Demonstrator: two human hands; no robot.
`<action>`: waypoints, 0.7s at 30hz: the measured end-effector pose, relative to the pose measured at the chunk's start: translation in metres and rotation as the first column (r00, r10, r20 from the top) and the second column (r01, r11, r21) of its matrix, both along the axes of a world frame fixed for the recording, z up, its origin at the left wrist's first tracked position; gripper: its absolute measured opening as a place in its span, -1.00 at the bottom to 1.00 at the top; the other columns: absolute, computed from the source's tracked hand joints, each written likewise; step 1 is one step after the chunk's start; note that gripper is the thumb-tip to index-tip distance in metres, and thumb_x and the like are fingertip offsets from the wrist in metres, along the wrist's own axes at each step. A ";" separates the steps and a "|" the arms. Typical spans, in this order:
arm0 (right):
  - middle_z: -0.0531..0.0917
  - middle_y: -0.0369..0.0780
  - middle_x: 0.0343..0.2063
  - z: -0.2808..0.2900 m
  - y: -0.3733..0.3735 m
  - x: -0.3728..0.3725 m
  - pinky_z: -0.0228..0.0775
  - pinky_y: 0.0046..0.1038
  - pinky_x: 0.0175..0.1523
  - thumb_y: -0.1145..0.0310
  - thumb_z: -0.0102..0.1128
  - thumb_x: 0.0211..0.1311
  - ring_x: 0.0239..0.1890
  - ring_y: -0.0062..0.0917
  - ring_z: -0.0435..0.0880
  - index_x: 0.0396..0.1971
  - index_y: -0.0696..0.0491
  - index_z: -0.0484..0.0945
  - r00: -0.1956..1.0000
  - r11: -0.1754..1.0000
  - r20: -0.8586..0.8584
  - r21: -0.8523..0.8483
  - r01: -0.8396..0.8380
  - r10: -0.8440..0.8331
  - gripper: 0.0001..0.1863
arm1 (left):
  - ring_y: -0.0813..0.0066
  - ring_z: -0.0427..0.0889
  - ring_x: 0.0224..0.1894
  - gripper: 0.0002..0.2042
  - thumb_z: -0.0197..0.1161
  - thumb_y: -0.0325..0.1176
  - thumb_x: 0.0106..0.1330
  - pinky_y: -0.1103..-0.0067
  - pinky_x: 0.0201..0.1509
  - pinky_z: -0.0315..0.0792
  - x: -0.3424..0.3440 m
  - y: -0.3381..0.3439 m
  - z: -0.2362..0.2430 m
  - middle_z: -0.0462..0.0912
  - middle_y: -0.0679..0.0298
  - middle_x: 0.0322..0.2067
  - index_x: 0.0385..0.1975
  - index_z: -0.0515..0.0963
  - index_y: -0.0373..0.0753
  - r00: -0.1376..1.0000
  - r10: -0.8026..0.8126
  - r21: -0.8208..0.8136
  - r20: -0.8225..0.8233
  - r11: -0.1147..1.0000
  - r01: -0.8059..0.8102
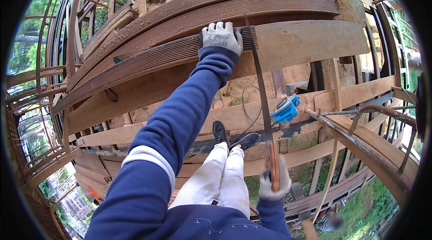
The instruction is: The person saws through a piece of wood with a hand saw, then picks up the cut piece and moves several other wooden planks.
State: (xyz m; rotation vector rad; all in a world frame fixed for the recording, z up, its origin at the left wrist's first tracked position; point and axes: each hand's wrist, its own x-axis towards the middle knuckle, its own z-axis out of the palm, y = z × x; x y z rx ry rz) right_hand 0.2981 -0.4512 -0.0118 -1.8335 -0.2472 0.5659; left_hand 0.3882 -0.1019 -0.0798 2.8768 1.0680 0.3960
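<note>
My left hand point(220, 41), in a pale work glove, is closed over a brown grooved decking board point(166, 58), near its right end. The fingers curl over the board's far edge. In my right hand point(278, 181), also gloved, is the wooden handle of a handsaw point(261, 82). Its long dark blade points away from me and lies across the board's right end, with the tip past the far edge. Whether the teeth are in a cut cannot be made out. Under the grooved board runs a wide pale plank point(310, 44).
More grooved boards point(270, 3) lie along the far side. A blue power tool point(285, 109) with a cord rests on planks right of my feet. Rusty metal pipes point(360, 145) stand at the right. Gaps between beams show ground below, where a person point(330, 223) is at lower right.
</note>
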 end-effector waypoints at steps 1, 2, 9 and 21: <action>0.66 -0.02 0.10 -0.015 0.016 0.015 0.55 -0.47 0.03 0.48 0.23 0.21 -0.04 -0.40 0.71 0.31 0.23 0.42 0.994 0.999 0.106 0.036 -0.034 0.030 -0.39 | 0.11 0.63 -0.03 -0.70 0.10 -0.13 0.40 0.20 0.11 0.40 0.000 0.002 -0.002 0.70 0.10 -0.16 -0.14 0.63 -0.19 1.000 0.004 0.012 0.013 1.000 -0.005; 0.69 0.00 0.05 -0.019 0.042 0.035 0.57 -0.49 -0.05 0.48 0.24 0.16 -0.14 -0.43 0.73 0.29 0.25 0.43 0.975 0.996 0.217 0.065 -0.063 0.048 -0.37 | 0.11 0.63 -0.03 -0.70 0.10 -0.13 0.40 0.20 0.11 0.40 0.003 0.000 -0.001 0.70 0.10 -0.16 -0.14 0.63 -0.19 1.000 0.006 -0.007 0.001 1.000 -0.006; 0.63 0.02 0.12 -0.026 0.009 0.005 0.51 -0.47 0.02 0.55 0.21 0.16 -0.09 -0.41 0.67 0.27 0.27 0.43 0.993 0.999 0.112 0.024 -0.029 0.026 -0.39 | 0.12 0.63 -0.05 -0.72 0.12 -0.14 0.39 0.21 0.09 0.41 -0.001 0.004 0.000 0.70 0.11 -0.18 -0.19 0.64 -0.20 1.000 0.003 -0.046 -0.003 0.999 -0.003; 0.65 -0.04 0.12 -0.027 0.053 0.034 0.50 -0.40 0.17 0.43 0.28 0.18 0.07 -0.39 0.69 0.25 0.28 0.47 0.938 0.994 0.336 0.035 -0.103 0.085 -0.40 | 0.10 0.64 -0.04 -0.71 0.08 -0.14 0.40 0.21 0.09 0.41 0.001 0.009 -0.003 0.71 0.12 -0.16 -0.17 0.63 -0.19 0.999 0.001 -0.050 -0.039 0.999 -0.003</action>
